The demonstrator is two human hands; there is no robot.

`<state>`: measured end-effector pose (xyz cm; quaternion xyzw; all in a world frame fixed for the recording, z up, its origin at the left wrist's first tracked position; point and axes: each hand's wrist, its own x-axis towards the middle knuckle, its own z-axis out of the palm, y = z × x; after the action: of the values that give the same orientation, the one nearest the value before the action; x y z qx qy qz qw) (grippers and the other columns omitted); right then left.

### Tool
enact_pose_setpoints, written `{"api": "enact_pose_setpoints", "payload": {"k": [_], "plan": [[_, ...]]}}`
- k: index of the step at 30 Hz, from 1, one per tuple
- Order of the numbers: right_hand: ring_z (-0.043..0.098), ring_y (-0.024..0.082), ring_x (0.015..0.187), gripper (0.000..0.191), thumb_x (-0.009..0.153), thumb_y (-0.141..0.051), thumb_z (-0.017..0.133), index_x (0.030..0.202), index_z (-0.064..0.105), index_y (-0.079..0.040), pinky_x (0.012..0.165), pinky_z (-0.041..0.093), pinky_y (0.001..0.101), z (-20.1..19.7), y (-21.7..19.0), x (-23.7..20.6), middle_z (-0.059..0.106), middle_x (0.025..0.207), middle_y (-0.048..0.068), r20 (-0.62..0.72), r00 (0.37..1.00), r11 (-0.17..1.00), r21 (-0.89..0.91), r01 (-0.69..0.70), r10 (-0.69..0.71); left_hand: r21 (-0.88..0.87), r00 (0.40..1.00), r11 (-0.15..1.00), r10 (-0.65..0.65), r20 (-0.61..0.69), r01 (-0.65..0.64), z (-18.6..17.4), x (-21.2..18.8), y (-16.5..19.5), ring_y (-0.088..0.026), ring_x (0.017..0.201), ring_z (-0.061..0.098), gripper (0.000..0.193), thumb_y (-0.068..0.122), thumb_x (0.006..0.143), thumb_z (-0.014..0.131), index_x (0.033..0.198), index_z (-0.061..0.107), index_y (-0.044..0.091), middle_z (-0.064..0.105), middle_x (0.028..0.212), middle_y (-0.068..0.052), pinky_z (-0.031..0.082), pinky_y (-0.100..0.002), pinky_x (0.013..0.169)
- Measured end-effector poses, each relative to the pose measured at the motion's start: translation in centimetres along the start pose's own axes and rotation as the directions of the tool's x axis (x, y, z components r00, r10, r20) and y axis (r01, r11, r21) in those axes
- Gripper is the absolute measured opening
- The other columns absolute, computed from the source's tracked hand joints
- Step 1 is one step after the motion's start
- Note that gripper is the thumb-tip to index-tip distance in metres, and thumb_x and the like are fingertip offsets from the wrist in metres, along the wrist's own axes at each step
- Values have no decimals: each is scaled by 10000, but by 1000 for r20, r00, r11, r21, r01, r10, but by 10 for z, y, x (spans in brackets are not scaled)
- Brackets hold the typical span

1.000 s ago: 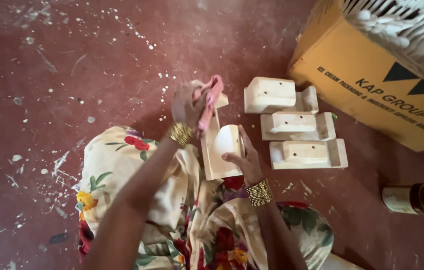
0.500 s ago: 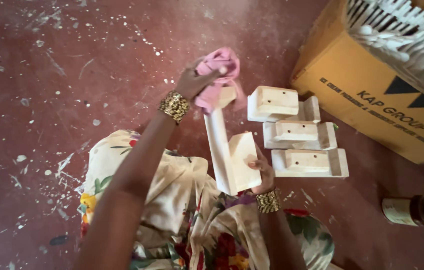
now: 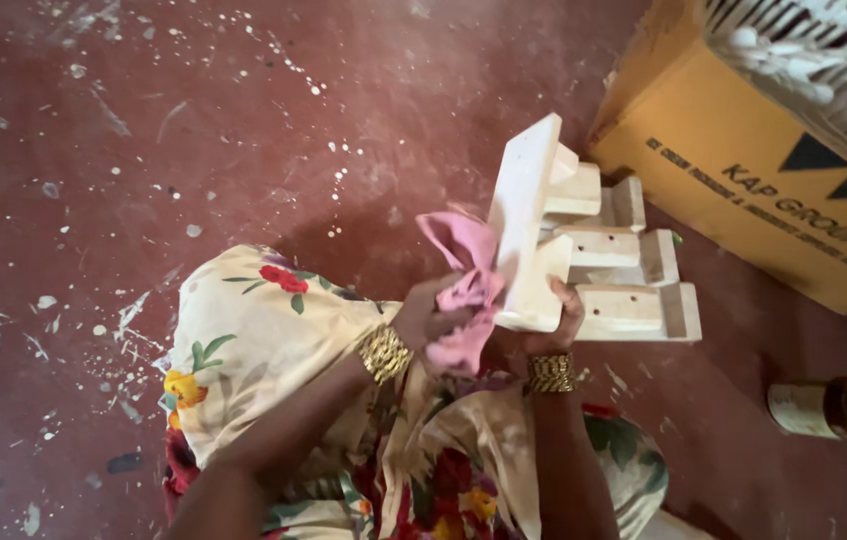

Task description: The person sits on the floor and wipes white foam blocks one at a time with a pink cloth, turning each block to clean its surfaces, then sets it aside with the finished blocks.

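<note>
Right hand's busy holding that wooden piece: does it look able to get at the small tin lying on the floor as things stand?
Probably not yet. The right hand grips the wooden piece, so it isn't free. The tin lies on that side on bare floor, nothing between, so the way looks open once the hand lets go.

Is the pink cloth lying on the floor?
No, the left hand holds the pink cloth against the wooden piece, above the floor.

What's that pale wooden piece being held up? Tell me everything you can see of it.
The wooden piece is pale, unfinished-looking wood: a flat board with a small block fixed to one face. It stands tilted on edge above the red floor. The right hand grips its lower end; a pink cloth in the left hand presses its face.
</note>
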<state>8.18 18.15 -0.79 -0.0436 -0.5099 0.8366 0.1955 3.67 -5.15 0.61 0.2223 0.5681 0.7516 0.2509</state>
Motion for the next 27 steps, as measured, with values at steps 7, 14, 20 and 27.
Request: {"api": "enact_pose_setpoints", "payload": {"k": [7,14,20,27], "plan": [[669,298,1043,899,750,-113,760,1569,399,-195,898,587,399,20,4,0,650,1314,222,-94,988,960,-244,-139,119,-304,990,943,128,-51,-138,-26,-21,56,-217,1074,721,340,61,959,731,1278,656,-30,739,1188,-134,606,-346,947],[627,388,1050,867,759,-307,811,1515,435,-110,885,544,492,65,12,-12,626,1230,247,93,995,72,-993,91,25,-147,955,977,106,-279,-152,-35,18,47,-148,1052,698,498,123,923,738,1379,561,25,698,1226,-88,609,-305,902],[644,243,1086,512,1103,-381,562,1469,484,-31,912,584,403,65,-15,6,641,1244,123,291,899,866,290,-408,326,60,969,993,110,-220,-99,16,27,25,-155,1060,693,550,245,953,732,1408,532,8,701,1236,-114,594,-295,895],[602,237,1196,624,970,-160,785,1459,455,43,996,553,382,38,-46,-15,588,1314,165,335,938,933,-301,198,-91,-275,984,953,-158,-79,131,49,45,22,-71,1340,572,654,613,1118,392,1568,449,142,567,1478,38,514,-216,1029]]}}
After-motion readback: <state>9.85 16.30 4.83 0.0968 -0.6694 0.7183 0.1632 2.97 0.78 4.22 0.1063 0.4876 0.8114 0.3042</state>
